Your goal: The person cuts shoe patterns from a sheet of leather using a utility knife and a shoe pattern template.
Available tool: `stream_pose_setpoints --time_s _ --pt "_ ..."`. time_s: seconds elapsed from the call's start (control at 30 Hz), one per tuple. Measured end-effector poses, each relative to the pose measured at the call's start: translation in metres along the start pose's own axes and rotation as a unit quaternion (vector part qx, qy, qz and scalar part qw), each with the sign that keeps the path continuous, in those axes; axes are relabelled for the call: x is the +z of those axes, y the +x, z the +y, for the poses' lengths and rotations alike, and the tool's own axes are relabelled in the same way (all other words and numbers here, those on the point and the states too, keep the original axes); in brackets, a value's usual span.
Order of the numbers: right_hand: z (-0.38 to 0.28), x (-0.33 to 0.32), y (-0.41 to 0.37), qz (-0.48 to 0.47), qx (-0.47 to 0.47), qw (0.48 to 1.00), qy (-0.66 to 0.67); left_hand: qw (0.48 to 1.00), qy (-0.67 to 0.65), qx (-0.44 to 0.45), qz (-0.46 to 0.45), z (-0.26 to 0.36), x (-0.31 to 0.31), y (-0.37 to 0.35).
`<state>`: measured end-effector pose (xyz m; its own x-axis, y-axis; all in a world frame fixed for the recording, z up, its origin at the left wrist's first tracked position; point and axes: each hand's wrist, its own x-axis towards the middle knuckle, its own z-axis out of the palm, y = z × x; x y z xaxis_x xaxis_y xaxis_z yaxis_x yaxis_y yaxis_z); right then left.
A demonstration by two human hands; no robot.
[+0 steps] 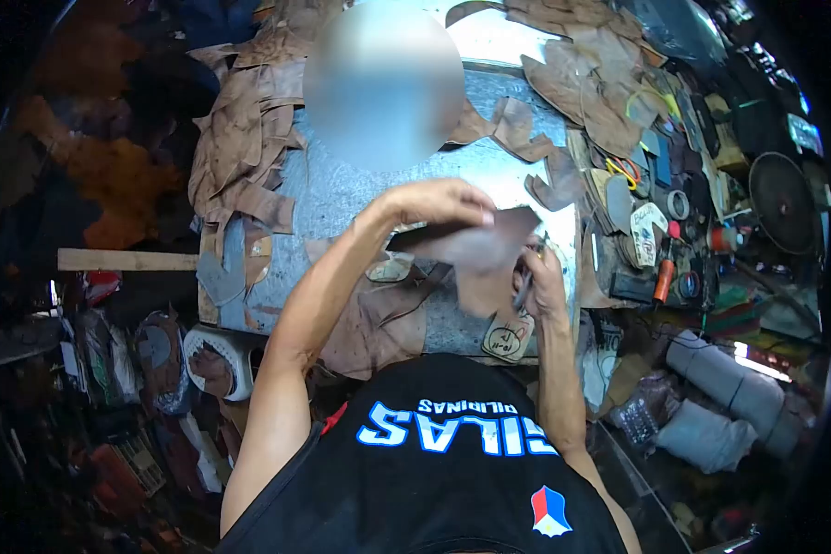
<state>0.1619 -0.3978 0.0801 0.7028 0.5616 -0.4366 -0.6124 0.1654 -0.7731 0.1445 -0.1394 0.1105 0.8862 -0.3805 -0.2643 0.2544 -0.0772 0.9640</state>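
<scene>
My left hand (443, 203) reaches over the metal-topped table, its fingers closed on the upper edge of a brown leather piece (485, 247). The piece is lifted off the surface and partly smeared by motion, with a lighter flap hanging down toward my body. At its right end is my right hand (545, 280), fingers curled round a dark, slim tool (523, 288) whose kind I cannot make out. Below the piece lies a pale pattern piece (508, 337) with handwriting, at the table's near edge. Further leather (379, 323) lies beneath my left forearm.
Leather scraps (245, 138) are heaped along the table's left side, with more leather (600, 83) at the far right. To the right lie orange-handled scissors (626, 173), a tape roll (678, 204) and an orange-handled tool (663, 280). A white plastic stool (194, 349) stands at the left.
</scene>
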Motion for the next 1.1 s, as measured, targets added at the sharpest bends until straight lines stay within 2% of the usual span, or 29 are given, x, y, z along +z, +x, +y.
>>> stream_pose_setpoints --time_s 0.1,0.13,0.17,0.23,0.3,0.33,0.4,0.43,0.5,0.53,0.57,0.7,0.73,0.8,0.83,0.87,0.9,1.03,1.07,1.1 --pt "0.007 -0.028 -0.032 0.025 -0.011 0.998 0.058 0.986 -0.072 0.003 0.147 0.011 -0.05 0.02" --pt "0.011 -0.036 -0.043 0.028 -0.012 0.998 0.059 0.962 -0.071 -0.002 0.263 -0.006 -0.067 0.036" --pt "0.016 -0.044 -0.053 0.046 -0.008 0.998 0.051 0.936 0.045 -0.03 0.348 -0.013 -0.085 0.043" --pt "0.025 -0.053 -0.074 0.065 -0.006 0.997 0.043 0.947 0.015 -0.024 0.32 -0.025 -0.104 0.037" --pt "0.034 -0.056 -0.091 0.111 0.0 0.992 0.067 0.889 0.164 -0.2 0.377 -0.074 -0.126 0.054" --pt "0.036 -0.057 -0.098 0.119 0.01 0.99 0.075 0.89 0.165 -0.198 0.377 -0.077 -0.12 0.054" --pt "0.045 -0.061 -0.104 0.121 0.008 0.988 0.09 0.906 -0.043 -0.235 0.35 -0.087 -0.107 0.053" --pt "0.049 -0.063 -0.106 0.123 0.008 0.987 0.105 0.906 -0.042 -0.236 0.349 -0.093 -0.105 0.058" --pt "0.052 -0.064 -0.107 0.122 0.012 0.987 0.104 0.898 -0.232 -0.136 0.347 -0.101 -0.096 0.073" --pt "0.051 -0.062 -0.105 0.122 0.014 0.987 0.104 0.893 -0.205 -0.135 0.378 -0.074 -0.079 0.068" --pt "0.049 -0.06 -0.103 0.12 0.016 0.987 0.103 0.891 -0.206 -0.133 0.382 -0.073 -0.077 0.074" --pt "0.041 -0.053 -0.093 0.092 0.02 0.993 0.075 0.877 -0.256 -0.077 0.399 -0.111 -0.094 0.108" --pt "0.038 -0.049 -0.092 0.108 0.011 0.993 0.051 0.837 -0.339 -0.077 0.422 -0.125 -0.101 0.12" --pt "0.039 -0.044 -0.088 0.121 -0.001 0.992 0.021 0.853 -0.127 -0.053 0.503 -0.146 -0.111 0.134" --pt "0.041 -0.044 -0.087 0.125 -0.005 0.992 0.015 0.81 -0.25 -0.039 0.529 -0.124 -0.103 0.12" --pt "0.045 -0.049 -0.085 0.114 -0.006 0.993 0.013 0.793 -0.272 -0.017 0.545 -0.124 -0.11 0.114" --pt "0.045 -0.043 -0.082 0.108 0.002 0.994 0.009 0.837 -0.145 0.002 0.528 -0.158 -0.145 0.108" --pt "0.037 -0.04 -0.087 0.107 0.065 0.992 -0.031 0.834 -0.202 0.014 0.513 -0.141 -0.169 0.008" --pt "0.041 -0.039 -0.083 0.09 0.051 0.993 -0.05 0.828 -0.181 0.01 0.53 -0.137 -0.171 -0.019" --pt "0.039 -0.035 -0.08 0.083 0.073 0.991 -0.078 0.838 -0.094 -0.039 0.536 -0.121 -0.163 -0.053"
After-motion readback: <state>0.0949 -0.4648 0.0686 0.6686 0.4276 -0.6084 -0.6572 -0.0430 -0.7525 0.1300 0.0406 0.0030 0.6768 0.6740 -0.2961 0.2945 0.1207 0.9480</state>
